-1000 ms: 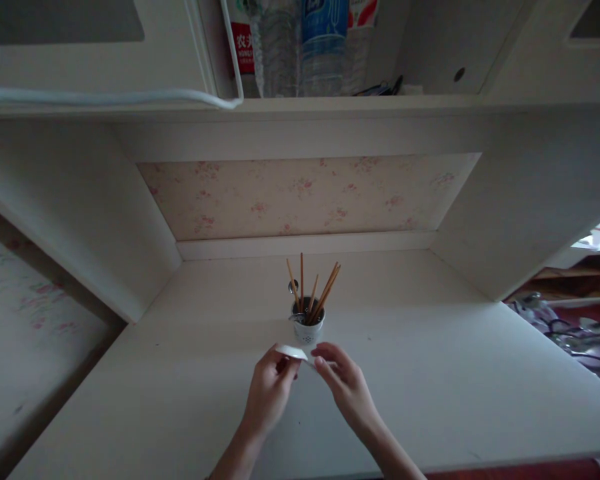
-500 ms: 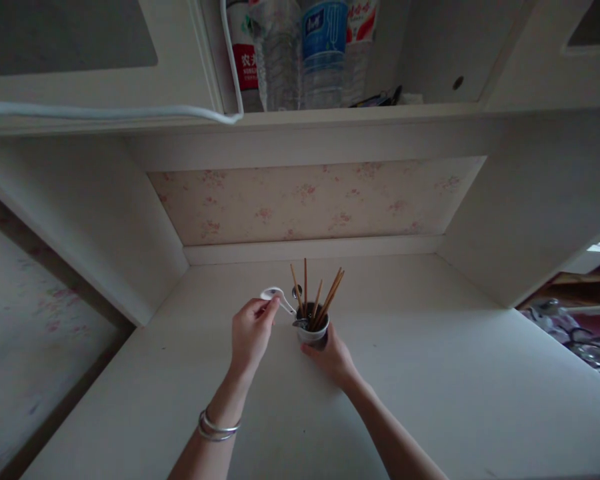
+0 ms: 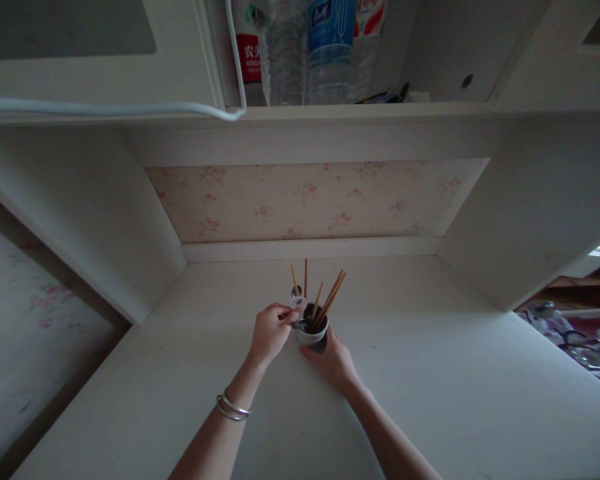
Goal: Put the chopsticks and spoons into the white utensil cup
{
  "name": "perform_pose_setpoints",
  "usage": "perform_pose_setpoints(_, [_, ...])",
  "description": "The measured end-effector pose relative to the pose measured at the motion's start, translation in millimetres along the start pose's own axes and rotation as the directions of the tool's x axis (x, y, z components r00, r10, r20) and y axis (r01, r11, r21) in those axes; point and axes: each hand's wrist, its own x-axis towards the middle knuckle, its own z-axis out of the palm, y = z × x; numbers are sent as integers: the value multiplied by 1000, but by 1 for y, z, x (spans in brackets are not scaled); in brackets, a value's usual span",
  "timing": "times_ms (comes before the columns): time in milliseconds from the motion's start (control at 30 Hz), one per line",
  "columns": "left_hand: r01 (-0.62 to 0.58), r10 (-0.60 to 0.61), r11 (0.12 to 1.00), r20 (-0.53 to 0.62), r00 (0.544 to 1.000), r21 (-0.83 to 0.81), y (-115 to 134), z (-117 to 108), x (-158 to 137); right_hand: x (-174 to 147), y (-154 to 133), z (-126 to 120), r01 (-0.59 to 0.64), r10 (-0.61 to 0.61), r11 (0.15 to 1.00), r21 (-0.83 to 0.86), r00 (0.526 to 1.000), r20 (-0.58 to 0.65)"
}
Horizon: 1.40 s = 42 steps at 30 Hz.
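A pale cup (image 3: pixel 311 337) stands on the white desktop (image 3: pixel 220 313) with several brown chopsticks (image 3: pixel 333 297) leaning in it. My right hand (image 3: pixel 333 363) is wrapped round the cup's lower right side. At the cup's left rim, my left hand (image 3: pixel 274 330) pinches a white soup spoon (image 3: pixel 299 304). The spoon's bowl is up beside the chopsticks; its handle is hidden by the fingers and the cup. A metal spoon (image 3: pixel 296 291) shows behind the white one, and another dark metal utensil (image 3: pixel 299 325) juts over the rim by my left fingertips.
Above the desk, an open shelf holds several plastic bottles (image 3: pixel 330 53). A white cable (image 3: pixel 130 107) runs along its edge. Side panels (image 3: pixel 530 220) enclose the desk, and floral wallpaper (image 3: pixel 305 200) covers the back. Clutter (image 3: pixel 575 340) lies beyond the right edge.
My left hand has moved right with the white spoon, from beside the cup to its left rim, and the spoon has turned more upright. My right hand stays on the cup.
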Motion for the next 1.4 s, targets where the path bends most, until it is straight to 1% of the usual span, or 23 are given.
perform_pose_setpoints(267, [33, -35, 996, -23, 999, -78, -17, 12, 1, 1, 3, 3, -17, 18, 1000, -16, 999, 34])
perform_pose_setpoints(533, [68, -74, 986, -38, 997, -151, -19, 14, 3, 3, 5, 4, -31, 33, 998, -54, 999, 43])
perform_pose_setpoints(667, [116, -120, 970, -8, 993, -212, -21, 15, 4, 2, 4, 3, -41, 44, 997, -66, 998, 47])
perform_pose_setpoints(800, [175, -168, 942, 48, 985, -287, -21, 15, 2, 1, 3, 1, -25, 27, 998, -54, 999, 43])
perform_pose_setpoints(967, [253, -233, 889, 97, 968, -381, -18, 7, -5, 0, 2, 1, -28, 30, 999, -43, 999, 43])
perform_pose_setpoints(1067, [313, -306, 844, 88, 948, -435, -22, 0, -18, 0, 2, 1, -27, 29, 999, -39, 999, 40])
perform_pose_setpoints(1167, [377, -376, 813, 96, 922, -444, -31, -7, -42, 0, 2, 2, -32, 34, 999, -38, 998, 43])
perform_pose_setpoints(1267, [400, -385, 837, 117, 915, -373, -41, -12, -75, 0, 3, 3, -35, 36, 999, -30, 998, 47])
perform_pose_setpoints(1400, [402, -363, 882, 187, 913, -247, -55, -19, -121, 1, 4, 3, -24, 23, 1000, 8, 999, 47])
